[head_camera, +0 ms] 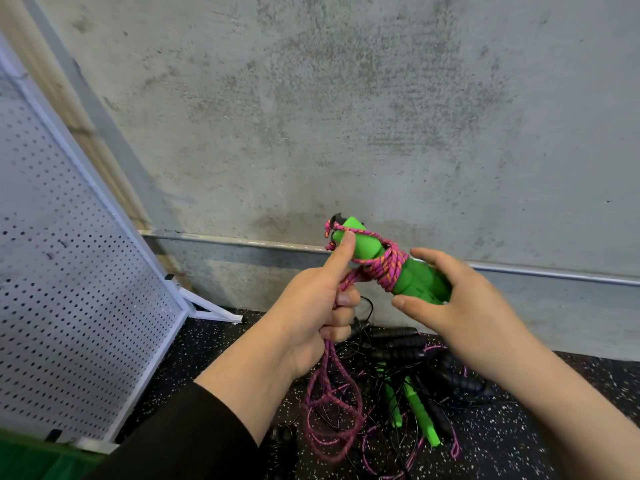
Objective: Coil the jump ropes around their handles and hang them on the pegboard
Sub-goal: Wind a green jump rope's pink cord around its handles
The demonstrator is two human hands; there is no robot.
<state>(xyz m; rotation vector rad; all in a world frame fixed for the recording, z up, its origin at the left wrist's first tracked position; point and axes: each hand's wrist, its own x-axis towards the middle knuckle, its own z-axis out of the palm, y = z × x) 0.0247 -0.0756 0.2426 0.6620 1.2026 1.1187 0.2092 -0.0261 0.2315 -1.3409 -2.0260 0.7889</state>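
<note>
The left hand gripped the pink rope, its fingers curled round the strand and its thumb pressed flat on the upper end of the green handles, pinning a turn of rope there. The right hand cupped the lower end of the handles, fingers and thumb curved round the green plastic, though how firmly it held could not be told. The two handles lay side by side between the hands, raised in front of the concrete wall.

Several turns of rope were already wound tight round the middle of the handles, so the coiling of this rope looked well begun but not finished: a long length hung slack from under the left hand, looping down to the floor. Below both hands lay a tangled pile of other ropes, black handles and green ones among thin cords, none of them coiled. The pegboard stood leaning to the left of the left hand, and no rope hung on the part in view. Most of the job appeared to remain.
</note>
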